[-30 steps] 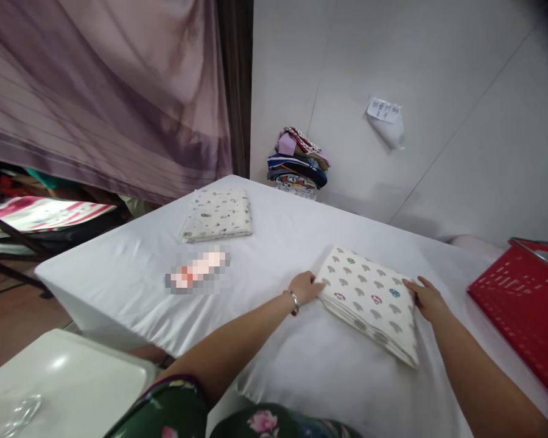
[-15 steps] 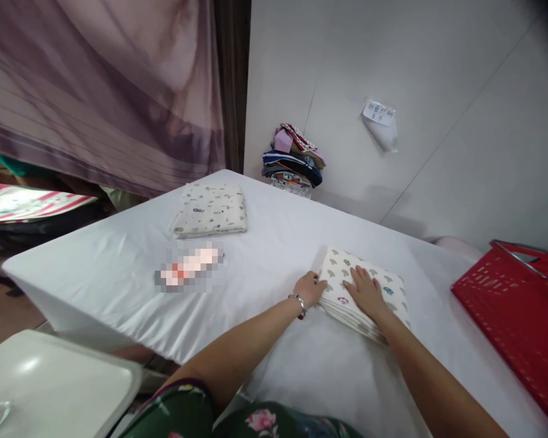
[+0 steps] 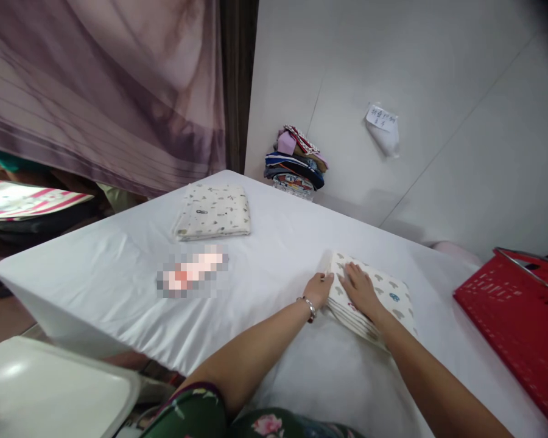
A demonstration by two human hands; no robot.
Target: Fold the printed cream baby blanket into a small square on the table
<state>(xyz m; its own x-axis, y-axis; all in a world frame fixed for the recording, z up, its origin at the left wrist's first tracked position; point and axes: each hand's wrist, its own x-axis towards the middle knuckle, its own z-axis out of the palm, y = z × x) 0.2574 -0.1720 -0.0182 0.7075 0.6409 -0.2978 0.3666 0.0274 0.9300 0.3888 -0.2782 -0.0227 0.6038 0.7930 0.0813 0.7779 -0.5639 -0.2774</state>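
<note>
A folded white cloth with grey mushroom-like prints (image 3: 395, 286) lies on the white-covered table (image 3: 283, 243), its layered edge facing me. My right hand (image 3: 360, 295) rests flat on its top, fingers stretched forward. At the cloth's left edge, my left hand (image 3: 318, 289), with a bracelet at the wrist, has its thumb against the edge and its fingers curled, pinching the side; part of the fingers is hidden. Farther left lies a second folded cloth with small prints (image 3: 214, 213), touched by neither hand.
A red plastic basket (image 3: 506, 316) stands at the right. A pixelated item (image 3: 192, 272) lies on the table at left. Folded clothes (image 3: 295, 161) are stacked by the wall. A white stool-like seat (image 3: 59, 377) is at lower left, beneath a hanging curtain (image 3: 119, 91).
The view has shifted slightly. My right hand has slid a little toward the far left corner of the cloth, covering more of the red print. My left hand stays at the left edge.
</note>
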